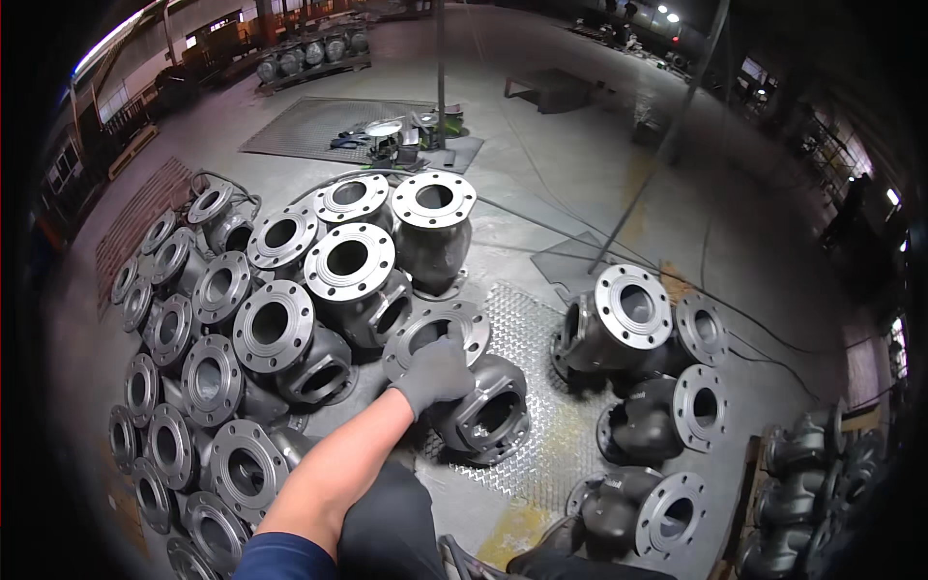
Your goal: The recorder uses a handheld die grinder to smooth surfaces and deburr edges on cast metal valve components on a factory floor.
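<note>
My left hand (435, 375), in a grey glove, is closed on the near rim of a flanged valve body (480, 340), with its fingers reaching into the round bore. This dark grey casting stands on a patterned metal plate (556, 425). A ring of bolt holes runs round its top flange, and a squarish side opening faces me. The glove hides part of the flange and how the fingertips sit. My right hand is not in view.
Many similar valve bodies (274, 327) crowd the floor to the left. Several more (633, 307) stand or lie at the right. Beyond them a thin post (441, 77) rises, and cables (773, 340) cross the floor. Castings on a pallet (797, 493) sit at the lower right.
</note>
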Motion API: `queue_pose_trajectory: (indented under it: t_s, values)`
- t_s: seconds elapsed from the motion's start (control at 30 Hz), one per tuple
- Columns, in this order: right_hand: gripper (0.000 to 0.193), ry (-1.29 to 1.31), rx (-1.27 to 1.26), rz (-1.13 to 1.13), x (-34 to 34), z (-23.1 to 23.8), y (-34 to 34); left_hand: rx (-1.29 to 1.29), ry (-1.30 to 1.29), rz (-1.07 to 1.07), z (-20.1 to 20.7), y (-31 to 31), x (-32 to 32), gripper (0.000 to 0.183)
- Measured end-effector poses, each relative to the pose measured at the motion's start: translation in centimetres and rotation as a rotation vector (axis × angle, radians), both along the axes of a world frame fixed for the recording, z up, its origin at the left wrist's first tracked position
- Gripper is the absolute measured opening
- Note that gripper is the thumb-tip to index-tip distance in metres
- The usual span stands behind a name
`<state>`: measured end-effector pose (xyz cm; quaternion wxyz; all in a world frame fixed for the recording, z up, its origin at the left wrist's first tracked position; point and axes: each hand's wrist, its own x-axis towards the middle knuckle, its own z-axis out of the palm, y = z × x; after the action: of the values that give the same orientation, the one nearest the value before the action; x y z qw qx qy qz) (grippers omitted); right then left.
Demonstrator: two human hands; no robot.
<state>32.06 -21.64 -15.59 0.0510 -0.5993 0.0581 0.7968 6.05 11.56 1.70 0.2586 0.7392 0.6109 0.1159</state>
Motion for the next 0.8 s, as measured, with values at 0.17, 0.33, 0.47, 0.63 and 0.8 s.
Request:
queue_pose_trajectory:
  t_s: [0.17, 0.33, 0.47, 0.63, 0.8]
  values:
    - [0.018, -0.313, 0.423, 0.128, 1.8, 4.8, -4.2, -0.126, 0.152, 0.109, 2.1, -3.4, -1.6, 0.079]
    - [0.012, -0.555, 1.034, -0.119, 2.0, 16.1, 1.2, 0.015, 0.161, 0.19, 1.2, -4.3, -1.6, 0.077]
    - [0.022, -0.517, 1.161, -0.312, 4.0, 19.4, 2.0, 0.052, 0.112, 0.245, 0.8, -6.4, 1.2, 0.064]
    - [0.027, -1.027, 1.569, 0.231, 9.3, 20.6, 2.3, 0.11, 0.191, 0.262, -1.5, -10.8, 1.7, 0.089]
    - [0.038, -0.814, 1.323, -0.153, 9.9, 25.7, 2.3, 0.116, 0.182, 0.084, -1.4, -16.7, -0.9, 0.103]
